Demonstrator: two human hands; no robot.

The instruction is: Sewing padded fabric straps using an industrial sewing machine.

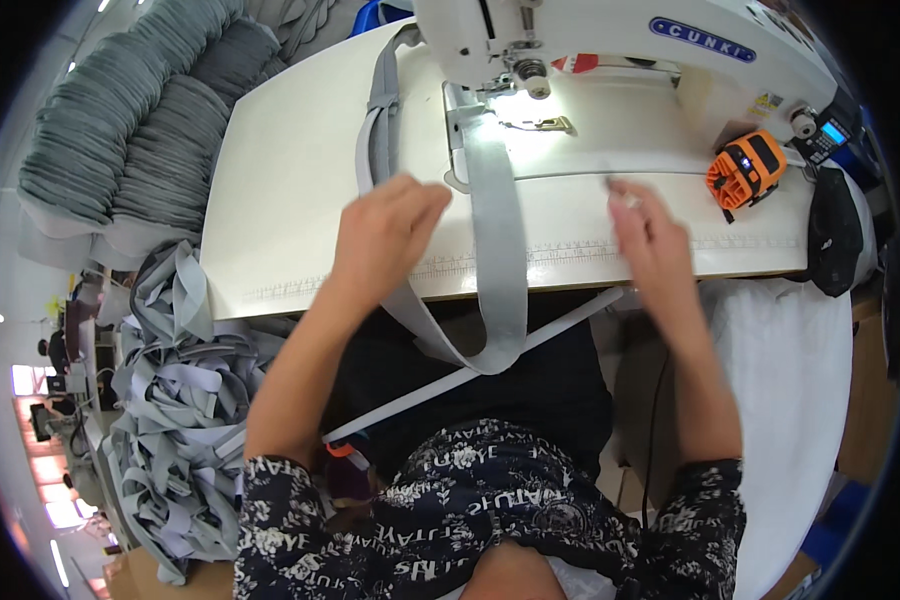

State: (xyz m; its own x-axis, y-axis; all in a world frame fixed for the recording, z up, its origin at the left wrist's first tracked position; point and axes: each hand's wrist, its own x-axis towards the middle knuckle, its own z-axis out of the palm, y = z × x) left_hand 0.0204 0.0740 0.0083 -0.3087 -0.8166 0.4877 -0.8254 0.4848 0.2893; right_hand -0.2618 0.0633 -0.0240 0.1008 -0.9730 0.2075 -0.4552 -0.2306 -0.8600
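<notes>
1. Well, on my far left stand stacks of grey fabric pieces (80,130), and below them a tangled heap of grey strips (180,400) hangs beside the white worktable (280,180).

2. My left hand (395,230) is in front of the left run of the long grey fabric strip (498,200). Its fingers curl together, but I cannot tell whether they pinch the strip or merely pass over it.

3. The strip's other run lies under the lit needle area of the sewing machine (610,25), crosses the tabletop toward me, drops over the front edge and loops back up toward my left hand. To work it well, I judge it best to have this run flat and straight at the needle, the loop free of twists, and enough slack that its hanging weight doesn't drag the fabric askew. My fingertips belong well clear of the needle.

4. A small brass-coloured metal attachment (545,125) lies just right of the strip.

5. My right hand (655,235) is over the front of the table, apart from the strip. Its fingers bend inward and blur; I cannot tell whether they hold anything small.

6. Farther right are an orange-and-black device (747,170) and a control panel (828,135).

7. As for pose, my elbows spread wide, both forearms angle up and forward, and my left wrist bends so its knuckles face up.
</notes>
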